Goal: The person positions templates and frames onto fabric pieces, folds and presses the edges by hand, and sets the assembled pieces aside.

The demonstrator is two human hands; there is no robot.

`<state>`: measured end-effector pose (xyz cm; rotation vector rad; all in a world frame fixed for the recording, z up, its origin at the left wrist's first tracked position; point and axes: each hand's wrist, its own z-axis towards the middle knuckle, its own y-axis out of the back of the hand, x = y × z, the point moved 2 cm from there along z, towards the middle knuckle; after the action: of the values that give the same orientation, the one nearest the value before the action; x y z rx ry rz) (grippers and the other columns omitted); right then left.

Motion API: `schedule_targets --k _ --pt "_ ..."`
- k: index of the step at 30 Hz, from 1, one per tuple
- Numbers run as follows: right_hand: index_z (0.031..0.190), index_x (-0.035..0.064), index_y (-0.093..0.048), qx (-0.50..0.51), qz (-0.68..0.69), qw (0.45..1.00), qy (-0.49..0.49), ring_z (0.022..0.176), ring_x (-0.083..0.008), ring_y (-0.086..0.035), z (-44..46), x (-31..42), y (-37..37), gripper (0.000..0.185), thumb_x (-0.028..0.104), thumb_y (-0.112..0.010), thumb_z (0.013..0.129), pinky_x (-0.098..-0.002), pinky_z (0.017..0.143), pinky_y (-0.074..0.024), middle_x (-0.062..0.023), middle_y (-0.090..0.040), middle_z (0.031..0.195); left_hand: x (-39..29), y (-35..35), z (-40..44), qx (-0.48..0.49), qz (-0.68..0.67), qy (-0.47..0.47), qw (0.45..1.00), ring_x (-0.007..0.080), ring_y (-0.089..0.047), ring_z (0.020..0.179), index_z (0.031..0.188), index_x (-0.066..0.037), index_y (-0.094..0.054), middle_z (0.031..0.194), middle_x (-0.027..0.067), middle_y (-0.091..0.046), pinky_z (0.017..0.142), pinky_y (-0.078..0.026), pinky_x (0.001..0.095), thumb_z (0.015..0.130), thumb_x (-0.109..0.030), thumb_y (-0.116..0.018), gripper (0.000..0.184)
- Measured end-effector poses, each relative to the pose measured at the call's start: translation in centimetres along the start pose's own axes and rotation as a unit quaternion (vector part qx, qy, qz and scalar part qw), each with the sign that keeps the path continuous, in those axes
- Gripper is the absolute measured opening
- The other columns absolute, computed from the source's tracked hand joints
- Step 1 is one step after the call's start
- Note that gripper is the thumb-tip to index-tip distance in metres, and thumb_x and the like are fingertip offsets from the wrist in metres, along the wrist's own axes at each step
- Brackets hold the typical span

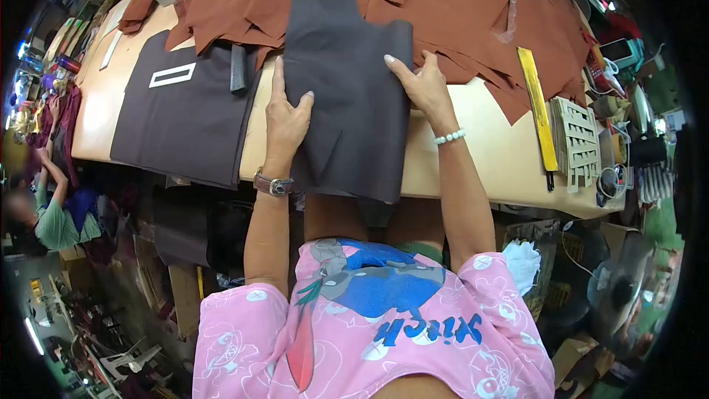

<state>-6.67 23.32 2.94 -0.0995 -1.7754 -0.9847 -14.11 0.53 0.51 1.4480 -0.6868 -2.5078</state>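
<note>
Step in hand looks like positioning or squaring dark fabric piece (347,96) at worktop (473,114) front, lower end past edge. Left hand (288,124): thumb on cloth, index finger extended near left edge. Right hand (427,90): thumb on cloth near right edge, other fingers outside it. Cannot tell whether either grip pinches cloth or just rests. Next move calls for even support on both sides, clear of rust-brown fabric (473,15) touching far end.
</note>
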Motion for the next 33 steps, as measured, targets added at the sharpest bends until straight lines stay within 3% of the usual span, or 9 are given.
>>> schedule_targets --k 3,7,8,11,12,15,18,21,33 --pt "0.126 -0.0120 -0.039 0.001 0.141 0.987 0.078 0.100 -0.0342 -0.061 1.3 -0.5 -1.4 0.076 0.025 -0.074 0.071 -0.0362 0.087 -0.0476 -0.0286 -0.060 0.108 -0.2 0.8 -0.4 0.009 -0.034 0.048 0.998 0.0125 -0.052 0.058 0.139 -0.004 -0.034 0.106 0.0201 -0.063 0.056 -0.044 0.0248 0.074 0.001 -0.050 0.067" --pt "0.121 -0.0100 -0.047 -0.064 0.180 0.968 0.163 0.098 -0.0272 -0.062 2.7 -1.1 0.4 0.062 0.009 -0.073 0.068 -0.0334 0.085 -0.0489 -0.0232 -0.061 0.110 -1.8 1.2 0.0 0.115 -0.134 0.146 0.973 0.0224 -0.050 0.117 0.128 0.002 -0.049 0.128 0.0184 -0.052 0.098 -0.037 0.0268 0.074 0.005 -0.049 0.054" --pt "0.121 -0.0100 -0.047 -0.077 0.173 0.968 0.164 0.097 -0.0267 -0.062 3.2 -1.8 1.3 0.062 0.009 -0.073 0.068 -0.0330 0.084 -0.0491 -0.0227 -0.062 0.109 -0.7 0.4 0.1 0.090 -0.111 0.049 0.989 0.0183 -0.056 0.104 0.120 0.003 -0.056 0.118 0.0159 -0.058 0.088 -0.043 0.0245 0.074 0.006 -0.048 0.047" --pt "0.120 -0.0098 -0.049 -0.085 0.134 0.975 0.155 0.095 -0.0253 -0.063 4.5 -4.5 4.3 0.060 0.009 -0.074 0.069 -0.0319 0.083 -0.0499 -0.0211 -0.063 0.108 -2.7 -0.4 0.5 0.209 -0.141 0.180 0.951 0.0167 -0.057 0.099 0.117 0.002 -0.059 0.114 0.0149 -0.061 0.085 -0.044 0.0248 0.075 0.007 -0.049 0.044" --pt "0.119 -0.0101 -0.050 -0.087 0.144 0.973 0.156 0.093 -0.0244 -0.063 4.7 -5.2 5.1 0.058 0.008 -0.073 0.070 -0.0310 0.082 -0.0501 -0.0208 -0.063 0.107 -2.0 -1.3 0.7 0.204 -0.126 0.076 0.968 0.0140 -0.059 0.089 0.114 0.002 -0.061 0.108 0.0139 -0.063 0.079 -0.047 0.0237 0.076 0.005 -0.052 0.039" --pt "0.120 -0.0098 -0.049 -0.088 0.152 0.977 0.124 0.093 -0.0238 -0.064 4.8 -7.1 6.5 0.058 0.007 -0.073 0.070 -0.0302 0.081 -0.0504 -0.0201 -0.063 0.107 -2.4 -2.5 0.9 0.235 -0.065 0.045 0.969 0.0116 -0.060 0.082 0.114 0.001 -0.062 0.101 0.0123 -0.064 0.073 -0.048 0.0225 0.079 0.003 -0.056 0.035" --pt "0.120 -0.0102 -0.049 -0.118 0.051 0.982 0.137 0.093 -0.0234 -0.064 5.4 -8.9 6.5 0.058 0.007 -0.073 0.071 -0.0298 0.081 -0.0505 -0.0202 -0.063 0.107 -2.1 -3.1 0.7 0.234 -0.087 0.090 0.964 0.0189 -0.065 0.078 0.107 0.000 -0.065 0.095 0.0168 -0.068 0.071 -0.050 0.0282 0.075 -0.002 -0.061 0.033" --pt "0.121 -0.0104 -0.048 -0.071 0.100 0.985 0.120 0.093 -0.0230 -0.063 4.3 -8.2 6.9 0.059 0.009 -0.073 0.071 -0.0294 0.080 -0.0505 -0.0207 -0.063 0.107 -2.4 -2.8 0.6 0.246 -0.091 0.102 0.960 0.0157 -0.062 0.066 0.108 -0.002 -0.065 0.085 0.0144 -0.068 0.064 -0.050 0.0273 0.075 -0.004 -0.064 0.033" --pt "0.124 -0.0096 -0.045 -0.007 0.157 0.984 0.088 0.096 -0.0197 -0.061 5.3 -9.5 7.6 0.055 0.007 -0.068 0.077 -0.0276 0.083 -0.0476 -0.0187 -0.060 0.113 -4.0 -2.7 -0.3 0.290 -0.069 0.136 0.945 0.0125 -0.061 0.072 0.113 -0.002 -0.063 0.089 0.0095 -0.066 0.069 -0.051 0.0251 0.076 -0.003 -0.067 0.037"
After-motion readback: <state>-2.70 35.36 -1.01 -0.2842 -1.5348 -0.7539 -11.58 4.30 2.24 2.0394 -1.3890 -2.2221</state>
